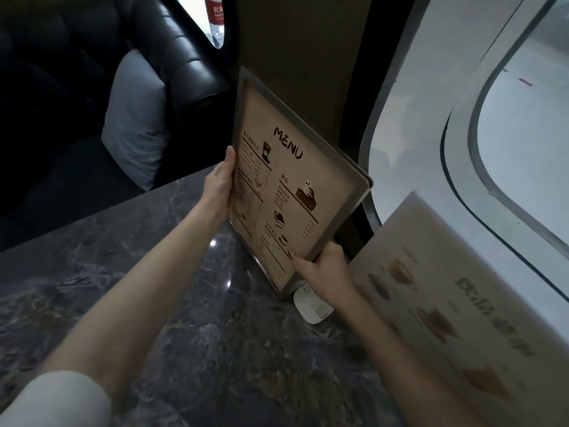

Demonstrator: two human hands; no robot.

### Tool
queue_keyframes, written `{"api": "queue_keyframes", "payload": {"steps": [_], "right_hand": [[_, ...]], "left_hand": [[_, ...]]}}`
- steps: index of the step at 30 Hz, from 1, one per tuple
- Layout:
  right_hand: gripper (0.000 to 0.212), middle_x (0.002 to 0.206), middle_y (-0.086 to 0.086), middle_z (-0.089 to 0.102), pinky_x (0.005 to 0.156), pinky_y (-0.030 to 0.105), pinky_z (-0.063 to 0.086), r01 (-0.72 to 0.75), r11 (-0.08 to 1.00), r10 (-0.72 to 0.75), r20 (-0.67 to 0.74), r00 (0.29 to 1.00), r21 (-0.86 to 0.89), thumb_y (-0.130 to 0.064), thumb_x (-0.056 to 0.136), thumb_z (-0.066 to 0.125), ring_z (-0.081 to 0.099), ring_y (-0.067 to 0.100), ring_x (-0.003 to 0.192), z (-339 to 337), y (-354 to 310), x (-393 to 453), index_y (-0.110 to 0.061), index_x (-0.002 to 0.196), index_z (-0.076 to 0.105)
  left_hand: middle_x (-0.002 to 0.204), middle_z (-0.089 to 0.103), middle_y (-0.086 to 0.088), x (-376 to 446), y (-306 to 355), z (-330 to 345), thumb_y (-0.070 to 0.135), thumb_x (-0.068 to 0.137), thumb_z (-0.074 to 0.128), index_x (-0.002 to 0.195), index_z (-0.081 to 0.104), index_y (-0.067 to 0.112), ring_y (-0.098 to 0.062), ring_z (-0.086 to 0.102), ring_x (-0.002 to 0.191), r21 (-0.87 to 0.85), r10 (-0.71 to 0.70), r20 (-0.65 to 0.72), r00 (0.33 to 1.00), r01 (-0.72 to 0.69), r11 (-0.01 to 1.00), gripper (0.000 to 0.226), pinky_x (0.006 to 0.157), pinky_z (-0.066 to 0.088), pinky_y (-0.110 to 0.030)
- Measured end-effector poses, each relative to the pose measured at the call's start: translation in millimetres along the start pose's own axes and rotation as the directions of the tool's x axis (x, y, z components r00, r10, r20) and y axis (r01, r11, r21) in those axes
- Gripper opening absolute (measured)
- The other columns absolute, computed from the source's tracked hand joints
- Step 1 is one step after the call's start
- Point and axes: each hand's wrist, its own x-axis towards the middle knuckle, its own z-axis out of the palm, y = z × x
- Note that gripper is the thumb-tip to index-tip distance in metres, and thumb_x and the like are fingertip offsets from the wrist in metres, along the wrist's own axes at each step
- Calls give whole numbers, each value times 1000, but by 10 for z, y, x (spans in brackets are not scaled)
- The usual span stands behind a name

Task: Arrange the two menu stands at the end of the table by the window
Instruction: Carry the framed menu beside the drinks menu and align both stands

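Note:
A beige menu stand (286, 180) headed "MENU" stands tilted at the far end of the dark marble table (147, 288), close to the window. My left hand (219, 189) grips its left edge, thumb on the front. My right hand (323, 269) holds its lower right corner. A second menu stand (455, 306), pale with pictures of cups, stands to the right along the window side, blurred and touched by neither hand.
A small white device (311, 305) lies on the table beneath the held stand's lower corner. A black leather sofa (184, 57) with a grey cushion (135, 118) sits beyond the table. A water bottle (215, 20) stands behind the sofa. The curved window frame (480, 155) runs along the right.

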Motion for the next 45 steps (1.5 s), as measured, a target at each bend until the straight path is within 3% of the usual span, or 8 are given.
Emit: {"api": "queue_keyframes", "payload": {"steps": [8,12,16,21,27,32,38,45], "right_hand": [[38,124,10,61,65,3,42,14,999,-14,19,1000,34,-5,86,56,55,12,107,-5,78,38,-4,124,53],[37,123,13,61,75,16,47,22,999,-23,25,999,49,-2,85,57,57,22,113,-18,82,49,-1,122,53],[36,122,15,62,76,18,48,49,999,-49,7,999,7,-4,84,59,58,25,114,-21,80,37,1,120,55],[46,131,12,58,91,31,51,0,997,3,46,999,-73,-17,83,64,58,25,114,-31,28,-53,-5,126,52],[42,90,2,61,61,20,45,-84,884,199,206,958,-460,-29,85,61,58,15,80,-103,-142,-250,-5,119,56],[40,137,11,52,88,30,50,121,843,8,236,972,-525,-18,92,48,53,26,119,-153,-541,-403,-7,129,49],[28,117,8,63,73,20,48,417,734,-366,205,908,-537,-24,93,48,61,20,104,-512,-1303,-624,-9,114,60],[29,110,8,67,83,32,53,435,534,-511,134,849,-725,-26,95,42,62,20,97,-953,-1727,-579,-12,114,58]], "left_hand": [[105,68,-2,79,-87,-12,50,92,41,124,56,8,-2,72,72,64,-11,26,1000,9,998,54,54,53,-14],[99,66,4,42,-78,-3,48,94,37,121,56,10,1,70,69,142,24,9,1000,-25,990,50,52,50,-8],[130,54,-4,-36,-19,35,51,96,20,134,45,15,-17,51,118,421,62,-17,998,-49,906,58,99,42,-29],[136,48,-11,-235,-63,2,44,97,23,137,36,16,-30,47,123,751,127,-3,992,-82,655,51,100,39,-41],[129,54,-15,-616,-118,-58,41,96,29,126,46,10,-32,51,118,936,240,114,964,-186,300,46,98,43,-48],[118,61,-12,-931,-34,1,32,96,32,114,59,9,-30,55,110,969,325,229,918,-248,19,40,94,41,-44],[106,65,-13,-1142,-184,36,26,91,41,100,63,8,-29,61,92,922,254,167,953,-242,302,30,80,52,-40],[151,31,-12,-1191,-589,85,35,98,33,144,29,8,-28,28,140,649,-12,52,999,-24,761,53,113,23,-38]]}}
